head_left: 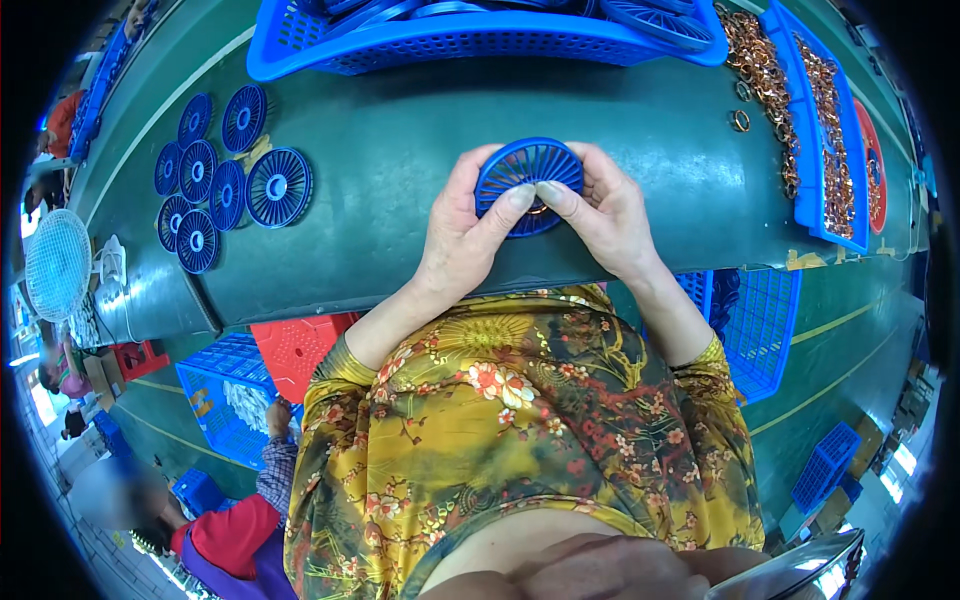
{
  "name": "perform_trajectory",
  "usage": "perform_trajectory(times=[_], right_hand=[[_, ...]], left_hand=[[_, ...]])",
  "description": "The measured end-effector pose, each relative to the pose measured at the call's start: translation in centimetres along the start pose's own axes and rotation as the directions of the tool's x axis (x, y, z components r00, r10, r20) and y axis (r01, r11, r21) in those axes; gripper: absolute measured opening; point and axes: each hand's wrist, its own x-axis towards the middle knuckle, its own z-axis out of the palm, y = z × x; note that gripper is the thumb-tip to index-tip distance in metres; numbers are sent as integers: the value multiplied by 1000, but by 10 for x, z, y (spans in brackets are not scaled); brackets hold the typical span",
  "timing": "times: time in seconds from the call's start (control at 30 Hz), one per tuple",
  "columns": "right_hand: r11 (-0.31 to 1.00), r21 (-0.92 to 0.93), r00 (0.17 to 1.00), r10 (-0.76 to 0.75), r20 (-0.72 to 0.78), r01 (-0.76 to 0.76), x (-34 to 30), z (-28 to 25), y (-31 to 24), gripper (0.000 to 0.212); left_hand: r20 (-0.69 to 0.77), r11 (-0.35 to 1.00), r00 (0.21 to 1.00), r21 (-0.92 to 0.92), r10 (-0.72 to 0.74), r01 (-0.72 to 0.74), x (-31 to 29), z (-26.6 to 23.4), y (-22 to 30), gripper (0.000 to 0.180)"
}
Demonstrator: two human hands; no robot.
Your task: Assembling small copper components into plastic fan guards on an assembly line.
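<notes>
Across the dark green belt surface (400,150), a blue slotted plastic basket (450,45) stood beyond your hands. Your left hand (462,235) and right hand (605,215) were clamped together on the round blue ribbed plastic fan grille (527,170), thumbs pressing a small copper-coloured ring (538,210); you did best keeping both thumbs level and centred.

the person wears a short-sleeved top (520,440) of shiny yellow-gold cloth printed with red and white blossoms and dark branches; both forearms are bare, with no rings or watch showing.

green table (400,150), blue grille discs (225,185), blue basket (450,45), blue tray (805,130)
</notes>
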Motion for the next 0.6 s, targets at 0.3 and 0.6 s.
perform_trajectory(times=[0.3,0.6], right_hand=[[257,-741,689,-630,358,620,2,-3,-3,24],[333,-709,655,-718,237,621,-3,-1,2,24]], left_hand=[[-72,995,993,-38,-98,95,0,-4,-3,33],[-92,993,990,26,-108,111,-5,-4,5,33]])
